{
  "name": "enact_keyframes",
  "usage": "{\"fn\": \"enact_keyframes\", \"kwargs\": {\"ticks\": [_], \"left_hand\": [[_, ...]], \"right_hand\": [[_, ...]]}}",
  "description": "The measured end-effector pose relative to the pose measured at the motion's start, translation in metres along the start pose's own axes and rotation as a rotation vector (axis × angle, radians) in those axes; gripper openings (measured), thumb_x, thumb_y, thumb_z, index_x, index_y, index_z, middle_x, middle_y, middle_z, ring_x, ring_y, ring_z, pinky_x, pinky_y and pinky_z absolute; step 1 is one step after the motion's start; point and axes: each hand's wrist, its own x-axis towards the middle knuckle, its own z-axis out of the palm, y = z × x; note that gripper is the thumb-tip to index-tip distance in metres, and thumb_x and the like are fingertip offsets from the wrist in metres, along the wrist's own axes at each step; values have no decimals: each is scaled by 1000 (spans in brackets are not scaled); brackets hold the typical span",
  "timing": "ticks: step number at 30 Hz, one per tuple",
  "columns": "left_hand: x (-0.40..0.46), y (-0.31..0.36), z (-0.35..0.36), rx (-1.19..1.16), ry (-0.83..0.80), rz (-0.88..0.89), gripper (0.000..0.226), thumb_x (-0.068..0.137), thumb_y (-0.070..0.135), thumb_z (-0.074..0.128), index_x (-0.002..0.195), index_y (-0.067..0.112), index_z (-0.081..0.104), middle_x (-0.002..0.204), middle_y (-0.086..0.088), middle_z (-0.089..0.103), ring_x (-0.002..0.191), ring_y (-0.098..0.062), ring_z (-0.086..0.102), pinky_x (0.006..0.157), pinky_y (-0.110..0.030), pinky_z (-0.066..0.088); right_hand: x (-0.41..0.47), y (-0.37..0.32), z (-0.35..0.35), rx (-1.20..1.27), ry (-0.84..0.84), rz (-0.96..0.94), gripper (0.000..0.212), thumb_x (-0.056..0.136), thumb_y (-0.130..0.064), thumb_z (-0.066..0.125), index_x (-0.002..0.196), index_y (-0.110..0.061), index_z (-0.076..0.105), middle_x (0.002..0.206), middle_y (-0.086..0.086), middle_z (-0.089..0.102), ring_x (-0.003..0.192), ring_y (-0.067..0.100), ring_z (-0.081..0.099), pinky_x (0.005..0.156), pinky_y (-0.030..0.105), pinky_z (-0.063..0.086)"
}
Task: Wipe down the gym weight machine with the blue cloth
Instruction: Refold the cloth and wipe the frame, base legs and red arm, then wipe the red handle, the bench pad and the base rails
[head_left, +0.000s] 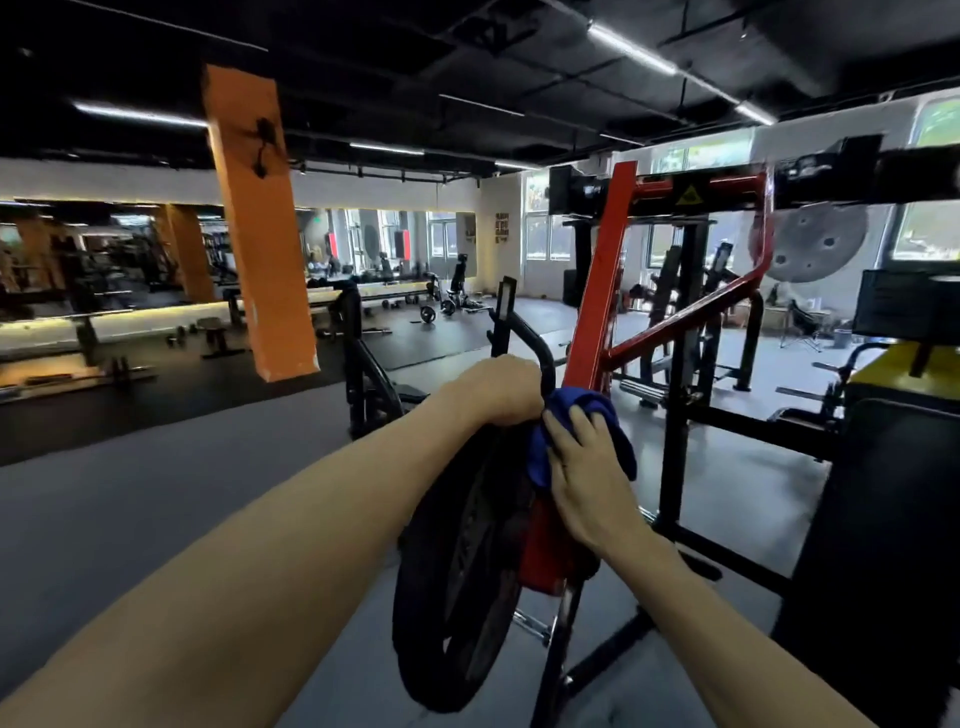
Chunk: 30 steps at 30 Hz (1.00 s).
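The right hand (582, 475) is lying on the blue cloth (576, 436), fingers spread and near straight, pressing it against the red arm (597, 312) of the weight machine just above the black weight plate (457, 582). The left hand (501, 387) is sitting on the plate's top edge beside the cloth, fingers curling over the rim and gripping it. An orange pillar (254, 223) is standing well behind, to the left, on the grey floor (156, 493).

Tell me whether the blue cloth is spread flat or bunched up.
Bunched up: the blue cloth sits crumpled under the right hand, pressed against the red frame.
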Motion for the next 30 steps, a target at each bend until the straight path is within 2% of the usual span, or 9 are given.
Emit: {"fn": "enact_keyframes", "kwargs": {"ticks": [3, 4, 7, 9, 12, 16, 23, 27, 30], "left_hand": [[-5, 4, -2, 20, 13, 33, 27, 94, 17, 49, 111, 6, 66, 114, -16, 67, 102, -32, 62, 76, -33, 43], [-6, 5, -2, 26, 12, 35, 26, 94, 17, 48, 110, 6, 66, 113, -15, 67, 101, -32, 62, 76, -33, 43], [-3, 4, -2, 18, 10, 23, 26, 95, 20, 49, 109, 7, 67, 112, -14, 67, 96, -29, 60, 73, -32, 39], [-1, 3, -4, 0, 4, 15, 24, 95, 22, 50, 105, 8, 66, 105, -12, 66, 89, -28, 59, 70, -32, 38], [2, 3, -7, -20, -32, -1, 17, 93, 21, 53, 99, 10, 63, 92, -7, 60, 89, -29, 60, 68, -34, 41], [2, 0, -7, -80, -40, -26, 20, 88, 21, 55, 101, 11, 67, 96, -7, 66, 90, -27, 62, 75, -37, 53], [12, 1, -2, 44, 1, 0, 20, 91, 23, 53, 100, 10, 64, 102, -12, 66, 89, -30, 59, 66, -33, 39], [23, 7, -1, 150, 49, 17, 28, 94, 28, 49, 113, 12, 61, 116, -16, 66, 102, -34, 61, 72, -33, 37], [27, 13, -1, 191, 76, 50, 28, 100, 29, 41, 120, 13, 51, 120, -19, 64, 105, -38, 60, 75, -36, 37]], "right_hand": [[2, -8, -3, -82, 9, -31, 53, 109, -18, 30, 159, -10, 15, 166, 11, 10, 152, 32, 3, 120, 30, -6], [7, -8, -5, -126, 43, -61, 52, 108, -14, 32, 157, -2, 17, 164, 16, 17, 150, 35, 9, 121, 33, -1], [40, 1, -3, -304, 110, -96, 49, 95, -11, 45, 137, 16, 45, 141, 31, 49, 130, 46, 41, 109, 59, 40], [71, 7, -9, -346, 59, -87, 52, 99, -11, 43, 142, 18, 35, 147, 33, 41, 135, 48, 38, 114, 62, 30], [130, 28, -26, -416, 47, -72, 59, 106, -21, 27, 153, 10, 8, 163, 23, 9, 150, 39, 7, 122, 54, 0], [175, 34, -39, -381, -4, 27, 61, 107, -23, 25, 156, 3, 1, 165, 19, 2, 152, 34, -2, 122, 50, -6], [108, 20, -9, -280, 35, 1, 59, 107, -20, 26, 156, 3, 4, 165, 18, 7, 152, 33, 3, 122, 53, 2], [53, 19, 10, -243, 60, -137, 53, 102, -13, 21, 150, 9, 29, 159, 26, 25, 147, 44, 22, 119, 62, 19], [49, 27, 9, -368, 68, -173, 52, 95, -8, 50, 143, 9, 42, 152, 27, 39, 141, 46, 35, 113, 64, 30]]}}
